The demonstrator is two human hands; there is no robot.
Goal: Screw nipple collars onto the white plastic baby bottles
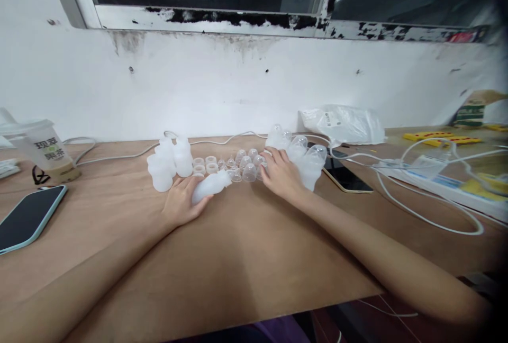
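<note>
My left hand (182, 200) is wrapped round a translucent white baby bottle (208, 187), tilted with its neck pointing right. My right hand (283, 173) reaches in from the right, thumb and fingers apart, at the edge of a group of clear domed caps (249, 172); whether it touches one I cannot tell. White screw rings (210, 163) and small clear teats (230, 162) lie between the hands. Several white bottles without caps (162, 173) stand behind my left hand. Bottles with clear domed caps (311, 165) stand beside my right hand, partly hidden by it.
A drink cup (51, 152) and a phone (34, 216) are at the left. Another phone (347, 173), a white plastic bag (343, 123), a power strip (440, 179) and loose white cables (428, 221) lie at the right. A wall (222, 89) rises behind the table (222, 258).
</note>
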